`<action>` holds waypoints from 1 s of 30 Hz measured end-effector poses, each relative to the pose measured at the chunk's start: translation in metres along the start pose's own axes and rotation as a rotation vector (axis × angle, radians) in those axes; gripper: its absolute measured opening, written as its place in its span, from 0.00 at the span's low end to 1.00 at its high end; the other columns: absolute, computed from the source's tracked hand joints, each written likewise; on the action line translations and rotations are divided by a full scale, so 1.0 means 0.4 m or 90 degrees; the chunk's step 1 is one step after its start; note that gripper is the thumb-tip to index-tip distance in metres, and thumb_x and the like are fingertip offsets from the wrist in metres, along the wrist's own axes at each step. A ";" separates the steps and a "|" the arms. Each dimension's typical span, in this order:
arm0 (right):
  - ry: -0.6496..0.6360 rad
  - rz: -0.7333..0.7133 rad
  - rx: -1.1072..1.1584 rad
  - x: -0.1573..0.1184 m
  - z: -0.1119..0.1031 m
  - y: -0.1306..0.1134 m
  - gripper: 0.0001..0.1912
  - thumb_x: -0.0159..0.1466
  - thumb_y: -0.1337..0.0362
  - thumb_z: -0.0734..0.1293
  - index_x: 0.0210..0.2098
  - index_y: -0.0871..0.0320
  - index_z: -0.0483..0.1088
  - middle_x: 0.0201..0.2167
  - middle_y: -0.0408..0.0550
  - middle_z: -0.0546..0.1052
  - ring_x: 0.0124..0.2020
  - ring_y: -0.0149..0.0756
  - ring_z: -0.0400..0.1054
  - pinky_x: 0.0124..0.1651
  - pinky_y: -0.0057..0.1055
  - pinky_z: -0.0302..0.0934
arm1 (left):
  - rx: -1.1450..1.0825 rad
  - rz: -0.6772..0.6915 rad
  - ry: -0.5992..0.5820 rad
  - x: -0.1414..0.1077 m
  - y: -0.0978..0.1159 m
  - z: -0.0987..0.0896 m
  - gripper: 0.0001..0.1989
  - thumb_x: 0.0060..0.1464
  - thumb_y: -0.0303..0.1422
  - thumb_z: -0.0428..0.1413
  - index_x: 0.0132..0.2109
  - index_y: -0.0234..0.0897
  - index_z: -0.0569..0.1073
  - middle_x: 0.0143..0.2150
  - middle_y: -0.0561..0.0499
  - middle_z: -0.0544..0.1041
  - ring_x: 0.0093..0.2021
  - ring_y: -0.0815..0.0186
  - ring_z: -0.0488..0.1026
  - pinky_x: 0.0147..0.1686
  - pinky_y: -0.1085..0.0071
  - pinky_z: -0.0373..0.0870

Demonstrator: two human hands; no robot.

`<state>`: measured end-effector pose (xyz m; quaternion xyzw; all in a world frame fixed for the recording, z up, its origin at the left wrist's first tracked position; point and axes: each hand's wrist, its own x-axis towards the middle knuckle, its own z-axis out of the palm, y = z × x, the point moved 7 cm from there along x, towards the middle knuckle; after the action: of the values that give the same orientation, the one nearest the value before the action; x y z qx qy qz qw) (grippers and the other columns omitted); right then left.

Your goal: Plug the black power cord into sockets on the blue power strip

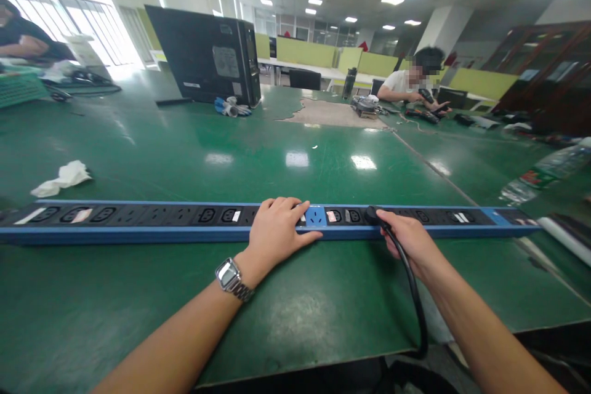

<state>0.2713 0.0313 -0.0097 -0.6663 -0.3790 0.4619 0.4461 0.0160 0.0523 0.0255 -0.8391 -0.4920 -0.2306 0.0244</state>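
A long blue power strip (175, 235) with a row of black sockets lies across the green table. My left hand (280, 228) rests over the strip just left of its blue socket (316, 217), fingers over the far edge and thumb apart along the near side. With my right hand (406, 237) I grip a black plug (370, 215), which sits at a socket right of the blue one; whether it is fully seated cannot be seen. Its thick black cable (418, 308) curves down past the table's front edge. A metal-band watch (234, 279) is on my left wrist.
Crumpled tissue (69, 175) lies at the left and a plastic bottle (545, 169) at the right. Farther back stand a black computer case (203, 55) and gloves (231, 107). One person sits at the back right, another at the far left beside a green basket (23, 87).
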 end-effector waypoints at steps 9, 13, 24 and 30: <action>0.182 -0.425 -0.215 -0.038 -0.082 -0.200 0.13 0.61 0.56 0.66 0.32 0.60 0.76 0.28 0.50 0.78 0.29 0.36 0.70 0.30 0.30 0.63 | 0.003 0.006 -0.002 -0.002 0.000 0.003 0.31 0.52 0.53 0.59 0.56 0.37 0.73 0.52 0.43 0.77 0.52 0.51 0.71 0.53 0.52 0.63; 0.113 -0.647 -0.378 -0.117 -0.016 -0.180 0.14 0.66 0.62 0.62 0.31 0.57 0.79 0.35 0.50 0.81 0.39 0.39 0.75 0.46 0.36 0.66 | 0.012 0.007 0.001 -0.002 0.002 0.001 0.30 0.52 0.53 0.59 0.55 0.38 0.74 0.51 0.44 0.77 0.51 0.52 0.72 0.52 0.53 0.64; -0.011 -0.072 -0.138 -0.072 -0.037 -0.003 0.25 0.60 0.43 0.65 0.32 0.61 0.75 0.25 0.50 0.77 0.21 0.34 0.68 0.23 0.29 0.58 | 0.010 0.006 0.007 -0.002 0.002 -0.002 0.30 0.51 0.52 0.60 0.55 0.38 0.74 0.51 0.45 0.77 0.51 0.53 0.72 0.52 0.53 0.65; -0.064 -0.032 0.260 -0.067 -0.057 -0.086 0.19 0.56 0.49 0.70 0.22 0.59 0.67 0.13 0.36 0.58 0.14 0.24 0.52 0.18 0.24 0.47 | 0.017 0.003 0.007 0.000 0.000 0.002 0.30 0.52 0.52 0.59 0.55 0.38 0.74 0.51 0.44 0.77 0.51 0.52 0.72 0.53 0.53 0.64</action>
<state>0.2821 0.0119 0.0345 -0.5286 -0.3158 0.5509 0.5633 0.0162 0.0524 0.0249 -0.8386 -0.4930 -0.2287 0.0388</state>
